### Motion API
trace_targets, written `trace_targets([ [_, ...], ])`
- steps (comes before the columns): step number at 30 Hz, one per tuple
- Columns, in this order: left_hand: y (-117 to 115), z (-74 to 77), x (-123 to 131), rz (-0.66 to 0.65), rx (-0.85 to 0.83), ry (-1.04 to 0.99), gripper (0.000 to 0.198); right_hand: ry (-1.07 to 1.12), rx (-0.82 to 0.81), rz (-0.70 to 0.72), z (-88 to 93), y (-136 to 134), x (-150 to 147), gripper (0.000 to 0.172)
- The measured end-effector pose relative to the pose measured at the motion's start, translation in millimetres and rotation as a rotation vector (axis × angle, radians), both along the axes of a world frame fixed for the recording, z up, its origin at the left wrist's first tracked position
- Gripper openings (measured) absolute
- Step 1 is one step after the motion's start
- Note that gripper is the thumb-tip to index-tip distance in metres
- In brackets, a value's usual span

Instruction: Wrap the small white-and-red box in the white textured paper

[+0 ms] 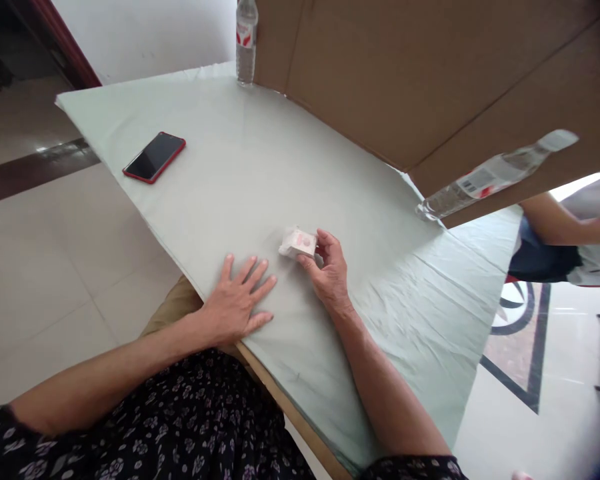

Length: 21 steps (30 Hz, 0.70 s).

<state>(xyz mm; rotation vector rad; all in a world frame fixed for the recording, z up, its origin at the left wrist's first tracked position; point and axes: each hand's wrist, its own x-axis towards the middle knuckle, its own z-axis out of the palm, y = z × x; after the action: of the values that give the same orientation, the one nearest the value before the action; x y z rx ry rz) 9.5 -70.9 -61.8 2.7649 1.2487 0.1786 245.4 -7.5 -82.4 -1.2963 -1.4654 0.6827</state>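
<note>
My left hand lies flat on the pale green tablecloth near the table's front edge, fingers spread, holding nothing. My right hand rests on the cloth just to its right, with its fingers curled around a small white and pink packet. The packet sits on the cloth at my fingertips.
A red-cased phone lies at the far left of the table. A large cardboard sheet stands along the back, with one water bottle at its left end and another bottle at its right. Another person's arm shows at the right.
</note>
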Motion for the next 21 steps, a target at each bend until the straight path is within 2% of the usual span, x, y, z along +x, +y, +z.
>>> trace_targets([
  [2,-25.0,0.3,-10.7,0.009,0.013,-0.014,0.065,-0.049,-0.037,0.069,1.7,-0.4,-4.7,0.058],
  [4,-39.7,2.4,-18.8,0.026,0.01,-0.043,0.061,-0.089,-0.061,0.122,3.7,-1.6,-6.4,0.059],
  [7,-38.6,12.4,-28.6,0.018,-0.055,-0.157,0.05,-0.117,-0.071,0.15,6.9,-4.9,-4.1,0.065],
  [9,-22.6,22.4,-33.1,0.039,-0.159,-0.267,0.042,-0.13,-0.074,0.153,8.9,-6.6,-1.6,0.071],
  [11,2.4,31.2,-33.8,0.132,-0.178,-0.42,0.042,-0.135,-0.082,0.161,10.5,-6.3,0.3,0.077],
  [14,46.9,34.7,-23.9,0.19,-0.202,-0.552,0.056,-0.144,-0.087,0.191,11.6,-1.7,0.5,0.085],
  [17,84.4,25.0,-2.8,0.107,-0.388,-0.62,0.085,-0.146,-0.085,0.211,10.3,3.6,-2.1,0.083],
  [21,105.6,6.1,20.3,0.022,-0.514,-0.754,0.092,-0.125,-0.067,0.193,6.7,3.1,-6.3,0.071],
])
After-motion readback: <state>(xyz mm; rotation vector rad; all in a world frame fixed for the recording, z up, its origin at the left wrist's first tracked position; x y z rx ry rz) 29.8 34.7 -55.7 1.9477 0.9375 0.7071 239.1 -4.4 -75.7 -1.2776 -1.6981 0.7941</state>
